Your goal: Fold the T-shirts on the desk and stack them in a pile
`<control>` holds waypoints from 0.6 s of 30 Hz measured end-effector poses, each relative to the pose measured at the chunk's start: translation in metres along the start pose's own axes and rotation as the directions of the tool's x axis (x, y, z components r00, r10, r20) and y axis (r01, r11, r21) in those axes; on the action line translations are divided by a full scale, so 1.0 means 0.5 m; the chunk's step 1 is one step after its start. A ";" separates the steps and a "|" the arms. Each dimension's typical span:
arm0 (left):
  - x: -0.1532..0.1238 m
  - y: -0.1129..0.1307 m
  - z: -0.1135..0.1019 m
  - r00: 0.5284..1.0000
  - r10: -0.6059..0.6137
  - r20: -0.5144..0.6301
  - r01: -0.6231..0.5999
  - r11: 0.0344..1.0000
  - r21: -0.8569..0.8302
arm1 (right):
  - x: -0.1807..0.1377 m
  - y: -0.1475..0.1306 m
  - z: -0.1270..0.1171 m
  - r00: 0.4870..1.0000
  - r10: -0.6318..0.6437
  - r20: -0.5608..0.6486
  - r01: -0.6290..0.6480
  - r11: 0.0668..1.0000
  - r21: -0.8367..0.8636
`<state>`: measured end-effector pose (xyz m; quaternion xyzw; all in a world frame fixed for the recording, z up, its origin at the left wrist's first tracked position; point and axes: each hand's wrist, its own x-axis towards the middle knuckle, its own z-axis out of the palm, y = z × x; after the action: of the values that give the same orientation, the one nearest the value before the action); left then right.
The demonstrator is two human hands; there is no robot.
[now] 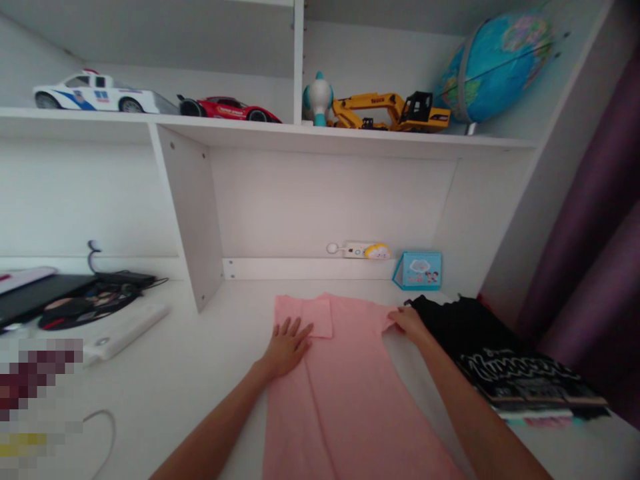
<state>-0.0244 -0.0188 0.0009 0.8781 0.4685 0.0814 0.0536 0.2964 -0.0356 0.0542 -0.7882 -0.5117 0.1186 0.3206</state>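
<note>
The pink shirt [345, 393] is lying flat on the near middle of the white desk [200, 367]. The left hand [287, 347] is pressing open on it, beside the left sleeve [319, 317], already folded in. The right hand [409, 324] is pinching the right sleeve [389, 319], not yet folded.

Overall: dim, soft indoor light; white surfaces read grey with a pinkish cast.
Brightest patch: the back wall [320, 207] beneath the shelf [350, 141], with the light falling off towards both sides.
Shadows: soft-edged, under the shelf and thinly beside the left hand [287, 347] on the pink cloth [345, 400].
Glare: a mild sheen on the globe [495, 63].
Dark areas: the curtain [600, 280] and the black garment [465, 327] lose detail.
Sharpness: soft throughout, slightly grainy.
Edges: wide-angle bowing; the counter [200, 380] and the uprights lean outward.
Lower left: a pixelated block.
</note>
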 end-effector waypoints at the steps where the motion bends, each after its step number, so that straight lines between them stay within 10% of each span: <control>1: 0.000 -0.001 0.001 1.000 -0.001 -0.008 0.001 1.000 -0.016 | 0.003 -0.022 0.000 1.000 -0.021 0.013 0.021 1.000 -0.016; 11: 0.004 -0.018 0.007 0.982 -0.097 -0.162 0.023 0.914 -0.405 | -0.146 -0.301 0.164 0.832 -0.491 0.258 0.513 0.858 -0.022; 14: 0.005 -0.028 0.010 0.981 -0.101 -0.163 0.025 0.911 -0.412 | -0.192 -0.291 0.151 0.746 -0.571 0.342 0.594 0.803 0.046; 18: 0.009 -0.036 0.018 0.994 -0.040 -0.105 0.012 0.966 -0.258 | -0.234 -0.190 0.044 0.755 -0.557 0.346 0.582 0.813 0.039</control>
<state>-0.0350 -0.0052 -0.0104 0.8517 0.4679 0.1886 0.1420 0.1632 -0.1049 0.0803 -0.5729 -0.7785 0.1321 0.2197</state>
